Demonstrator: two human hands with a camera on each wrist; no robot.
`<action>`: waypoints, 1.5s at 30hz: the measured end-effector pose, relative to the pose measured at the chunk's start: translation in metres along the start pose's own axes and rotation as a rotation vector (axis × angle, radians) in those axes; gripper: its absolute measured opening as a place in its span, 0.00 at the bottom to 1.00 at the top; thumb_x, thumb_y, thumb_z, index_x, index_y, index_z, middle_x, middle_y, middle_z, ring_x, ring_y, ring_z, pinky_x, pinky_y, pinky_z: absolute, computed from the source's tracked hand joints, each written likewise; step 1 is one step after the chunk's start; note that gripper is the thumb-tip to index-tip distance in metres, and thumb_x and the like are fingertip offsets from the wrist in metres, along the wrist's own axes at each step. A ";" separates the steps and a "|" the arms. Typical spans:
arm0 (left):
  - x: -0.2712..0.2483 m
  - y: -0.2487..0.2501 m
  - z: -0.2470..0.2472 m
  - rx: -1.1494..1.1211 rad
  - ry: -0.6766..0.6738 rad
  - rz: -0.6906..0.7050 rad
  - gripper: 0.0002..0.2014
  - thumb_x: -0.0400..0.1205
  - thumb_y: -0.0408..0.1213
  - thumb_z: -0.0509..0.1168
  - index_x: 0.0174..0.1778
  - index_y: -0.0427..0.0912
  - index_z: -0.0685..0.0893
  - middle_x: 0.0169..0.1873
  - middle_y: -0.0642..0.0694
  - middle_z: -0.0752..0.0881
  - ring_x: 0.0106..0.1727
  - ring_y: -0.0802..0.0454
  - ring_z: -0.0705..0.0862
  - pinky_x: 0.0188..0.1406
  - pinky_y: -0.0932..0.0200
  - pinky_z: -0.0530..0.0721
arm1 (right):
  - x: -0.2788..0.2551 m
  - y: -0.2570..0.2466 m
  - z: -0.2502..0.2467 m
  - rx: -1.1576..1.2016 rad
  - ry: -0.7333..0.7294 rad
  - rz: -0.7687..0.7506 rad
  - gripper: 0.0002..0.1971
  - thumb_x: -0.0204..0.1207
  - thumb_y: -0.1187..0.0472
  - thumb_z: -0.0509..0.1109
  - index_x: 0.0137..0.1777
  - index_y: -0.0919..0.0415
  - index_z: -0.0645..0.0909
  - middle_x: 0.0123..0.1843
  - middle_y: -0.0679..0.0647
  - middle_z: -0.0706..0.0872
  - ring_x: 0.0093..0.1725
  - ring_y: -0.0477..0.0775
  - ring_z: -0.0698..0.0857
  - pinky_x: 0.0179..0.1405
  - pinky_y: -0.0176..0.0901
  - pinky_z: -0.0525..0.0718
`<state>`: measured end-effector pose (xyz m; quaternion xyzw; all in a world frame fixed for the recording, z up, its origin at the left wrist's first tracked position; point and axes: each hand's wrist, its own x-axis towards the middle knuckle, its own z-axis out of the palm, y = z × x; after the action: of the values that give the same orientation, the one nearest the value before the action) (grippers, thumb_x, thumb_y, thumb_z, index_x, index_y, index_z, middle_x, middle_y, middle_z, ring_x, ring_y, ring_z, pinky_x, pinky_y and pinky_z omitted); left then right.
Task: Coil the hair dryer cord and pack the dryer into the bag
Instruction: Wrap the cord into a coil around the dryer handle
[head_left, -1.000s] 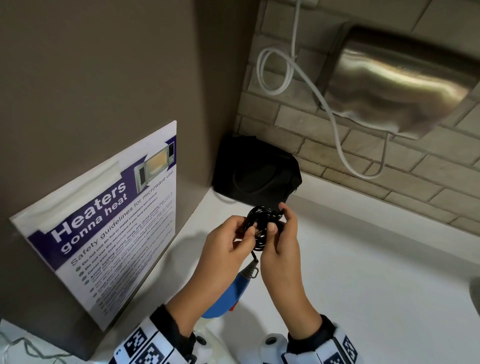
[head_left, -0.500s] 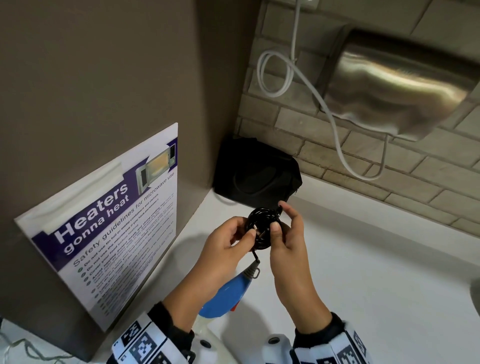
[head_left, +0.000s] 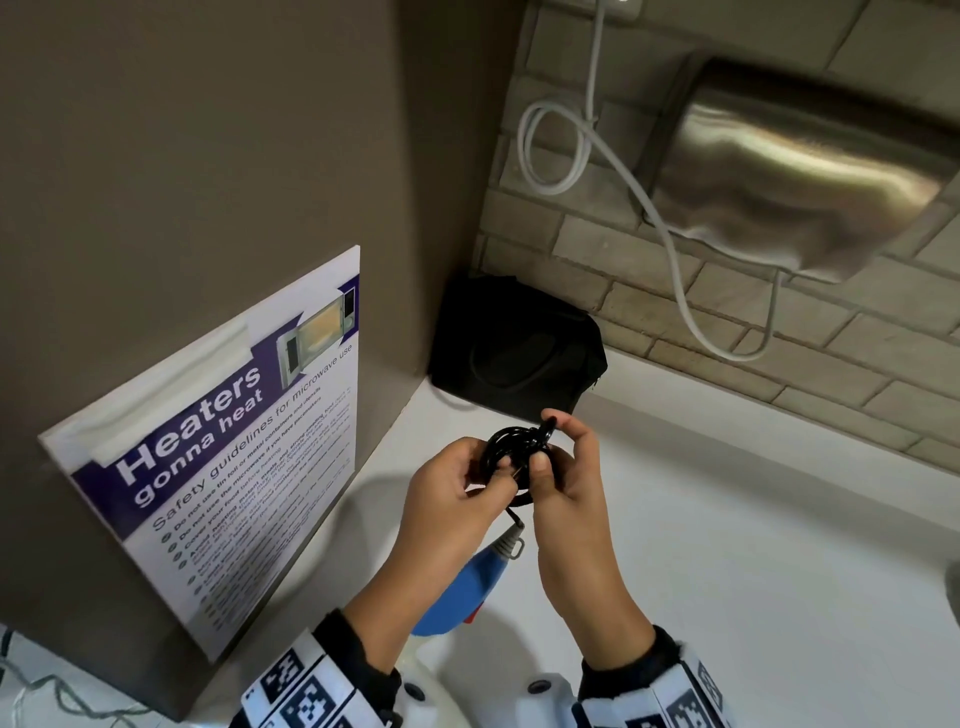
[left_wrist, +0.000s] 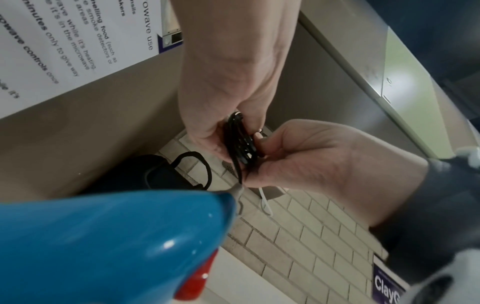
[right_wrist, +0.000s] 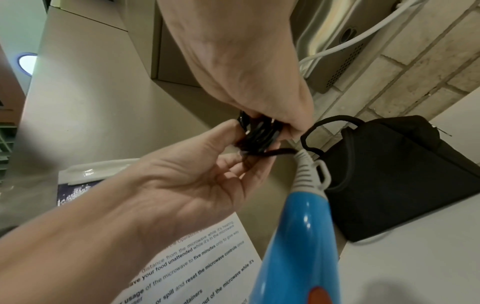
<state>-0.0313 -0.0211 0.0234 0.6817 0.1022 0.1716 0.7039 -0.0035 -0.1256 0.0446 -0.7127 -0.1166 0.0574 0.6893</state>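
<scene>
Both hands up over the white counter (head_left: 727, 519), left hand (head_left: 452, 499) and right hand (head_left: 566, 488) pinching the coiled black cord (head_left: 511, 452) between fingertips, blue hair dryer (head_left: 462, 592) dangling below, plug probably tucked inside the coil, black bag (head_left: 514, 348) in the corner behind, apart from the hands.

Both hands meet at mid-frame around a tight black cord coil (left_wrist: 240, 142): the left hand (left_wrist: 228, 82) reaches down from the top with thumb and fingers pinching it, and the right hand (left_wrist: 306, 154) comes in from the right, fingers curled against its other side. One strand drops from the coil into the grey strain relief (left_wrist: 237, 192) of the blue hair dryer (left_wrist: 111, 242), which fills the near left. Farther off, a black bag (left_wrist: 145, 174) with a loop handle sits against the tan wall, below a microwave safety poster (left_wrist: 72, 41).
</scene>
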 end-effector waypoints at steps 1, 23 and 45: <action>-0.001 0.000 0.000 -0.001 -0.006 0.023 0.07 0.78 0.33 0.68 0.44 0.52 0.83 0.41 0.53 0.91 0.44 0.59 0.90 0.41 0.68 0.84 | 0.000 0.000 -0.001 0.007 0.007 -0.001 0.19 0.85 0.71 0.55 0.67 0.46 0.70 0.55 0.64 0.85 0.48 0.53 0.87 0.39 0.33 0.84; 0.004 0.010 -0.009 -0.220 -0.242 -0.077 0.14 0.84 0.33 0.63 0.65 0.47 0.84 0.56 0.48 0.90 0.60 0.54 0.87 0.58 0.60 0.85 | 0.010 0.002 -0.020 0.041 0.005 -0.012 0.12 0.86 0.66 0.57 0.61 0.57 0.80 0.56 0.61 0.89 0.57 0.59 0.86 0.59 0.48 0.83; 0.000 0.005 0.011 0.026 -0.267 -0.113 0.21 0.77 0.53 0.69 0.63 0.72 0.70 0.59 0.57 0.80 0.54 0.58 0.87 0.56 0.54 0.88 | 0.022 0.007 -0.039 -0.041 -0.043 0.182 0.13 0.87 0.61 0.57 0.58 0.60 0.84 0.54 0.64 0.90 0.59 0.69 0.85 0.65 0.61 0.79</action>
<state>-0.0281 -0.0314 0.0292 0.7007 0.0481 0.0382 0.7108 0.0279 -0.1581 0.0415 -0.7328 -0.0672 0.1325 0.6640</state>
